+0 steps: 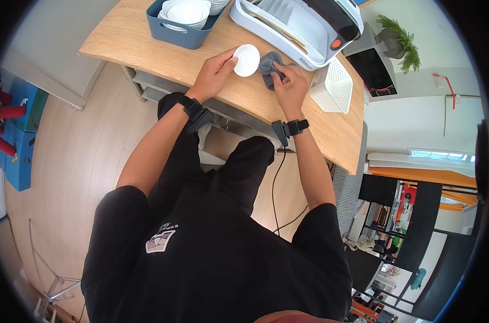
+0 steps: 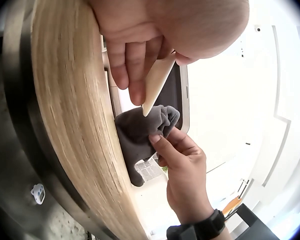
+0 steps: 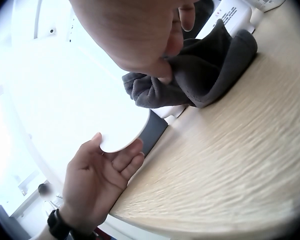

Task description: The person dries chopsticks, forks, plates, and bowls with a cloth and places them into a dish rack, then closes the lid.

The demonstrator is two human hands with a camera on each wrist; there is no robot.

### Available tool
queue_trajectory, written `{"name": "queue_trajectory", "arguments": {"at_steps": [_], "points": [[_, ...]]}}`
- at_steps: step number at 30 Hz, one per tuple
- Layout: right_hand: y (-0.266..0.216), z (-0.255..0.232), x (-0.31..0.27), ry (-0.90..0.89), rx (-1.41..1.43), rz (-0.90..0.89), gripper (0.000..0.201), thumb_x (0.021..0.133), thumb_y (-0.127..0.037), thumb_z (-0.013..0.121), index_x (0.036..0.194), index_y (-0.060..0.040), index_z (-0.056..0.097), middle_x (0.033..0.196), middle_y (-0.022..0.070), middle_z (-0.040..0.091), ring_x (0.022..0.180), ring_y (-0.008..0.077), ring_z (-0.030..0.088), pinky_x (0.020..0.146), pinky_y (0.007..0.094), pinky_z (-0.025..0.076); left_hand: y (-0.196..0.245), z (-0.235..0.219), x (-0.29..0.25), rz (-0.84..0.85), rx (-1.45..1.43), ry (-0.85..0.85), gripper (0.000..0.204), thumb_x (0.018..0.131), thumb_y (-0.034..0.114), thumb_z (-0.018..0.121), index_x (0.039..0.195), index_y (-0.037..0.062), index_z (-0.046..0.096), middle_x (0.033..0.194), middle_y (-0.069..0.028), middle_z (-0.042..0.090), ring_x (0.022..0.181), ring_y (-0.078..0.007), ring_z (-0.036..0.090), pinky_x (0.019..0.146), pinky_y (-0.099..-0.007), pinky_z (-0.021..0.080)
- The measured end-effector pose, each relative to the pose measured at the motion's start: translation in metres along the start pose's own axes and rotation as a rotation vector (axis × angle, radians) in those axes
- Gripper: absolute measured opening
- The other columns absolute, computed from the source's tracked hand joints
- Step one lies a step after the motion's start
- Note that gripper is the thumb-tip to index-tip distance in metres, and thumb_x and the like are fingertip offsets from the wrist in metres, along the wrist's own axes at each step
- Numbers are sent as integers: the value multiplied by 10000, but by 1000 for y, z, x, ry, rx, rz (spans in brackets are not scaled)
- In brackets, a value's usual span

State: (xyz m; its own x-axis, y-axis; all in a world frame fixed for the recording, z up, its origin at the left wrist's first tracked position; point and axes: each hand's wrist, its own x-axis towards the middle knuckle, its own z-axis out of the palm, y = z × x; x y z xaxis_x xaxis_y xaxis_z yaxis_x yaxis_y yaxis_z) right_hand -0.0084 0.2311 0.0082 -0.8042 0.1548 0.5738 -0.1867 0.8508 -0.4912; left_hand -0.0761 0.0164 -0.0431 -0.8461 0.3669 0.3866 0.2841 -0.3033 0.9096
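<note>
A small round white dish is pinched at its edge between the thumb and fingers of my left hand. Just right of it, my right hand grips a bunched dark grey cloth. In the left wrist view the dish is seen edge-on, its lower tip close to the cloth; whether they touch I cannot tell. The right wrist view has the cloth hanging over the wooden table, with the dish tilted up in my left hand.
A blue-grey bin of stacked white bowls stands at the table's back left. Behind the hands is a pale blue dish rack with chopsticks. A white perforated basket lies to the right on the wooden table. A cable hangs from the right wrist.
</note>
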Motion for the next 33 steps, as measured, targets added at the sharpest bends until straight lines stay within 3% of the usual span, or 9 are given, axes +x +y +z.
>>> {"name": "queue_trajectory", "arguments": {"at_steps": [8,11,13,16,23,26,28,32,33], "points": [[-13,1,-6,-8,75,28,293,736,-47,794,1017,-131,793,833,67,686,580,191,555,571,305,444,-5,-5,6,-89,-141,33,426,1046,136,511,1460,35,486,1290,-91,639,1077,-118,626,880,-255,527],[-17,2,-7,-13,76,13,298,735,-43,792,1018,-137,795,833,61,684,576,182,552,571,304,443,-9,0,7,-84,-188,44,569,987,223,653,1465,-13,454,1305,-132,622,1119,-153,621,901,-280,531],[-19,4,-7,6,41,-46,297,727,-43,794,1012,-129,796,830,56,679,564,171,546,573,305,444,-10,2,6,-8,68,57,800,874,348,791,1459,-60,430,1332,-187,594,1178,-220,608,957,-328,515],[-29,4,-6,-20,100,-4,292,723,-50,795,1007,-120,795,821,50,672,552,164,539,566,303,440,-6,-2,5,147,379,54,927,787,452,846,1439,-75,450,1325,-216,584,1198,-271,594,999,-357,485],[-40,7,2,-4,144,-45,287,723,-55,792,1004,-113,793,810,59,662,539,164,539,551,295,435,3,-1,3,0,254,-32,787,878,468,753,1399,-70,509,1271,-215,591,1152,-294,598,974,-359,483],[-40,5,3,-31,120,-56,300,755,-12,792,1052,-55,779,878,72,684,565,105,518,563,247,431,7,0,2,-25,192,-54,732,923,449,705,1416,-51,500,1297,-203,568,1151,-291,594,965,-352,490],[-40,6,4,-32,103,-59,301,754,-14,794,1051,-57,779,875,71,682,567,106,521,559,244,430,13,-1,1,-179,-9,-89,714,939,443,682,1433,-35,489,1322,-193,543,1150,-280,593,962,-349,496],[-34,7,2,9,108,-77,276,725,-48,787,995,-103,791,791,66,652,531,171,537,538,296,427,8,-1,1,-167,-1,-84,708,922,402,711,1437,-27,482,1340,-186,525,1180,-285,577,988,-354,485],[-31,6,0,13,104,-49,279,726,-53,789,999,-110,791,799,59,657,552,175,544,563,300,434,3,0,1,-38,181,-43,730,887,378,749,1436,-21,480,1347,-186,521,1200,-295,566,1008,-360,474]]}}
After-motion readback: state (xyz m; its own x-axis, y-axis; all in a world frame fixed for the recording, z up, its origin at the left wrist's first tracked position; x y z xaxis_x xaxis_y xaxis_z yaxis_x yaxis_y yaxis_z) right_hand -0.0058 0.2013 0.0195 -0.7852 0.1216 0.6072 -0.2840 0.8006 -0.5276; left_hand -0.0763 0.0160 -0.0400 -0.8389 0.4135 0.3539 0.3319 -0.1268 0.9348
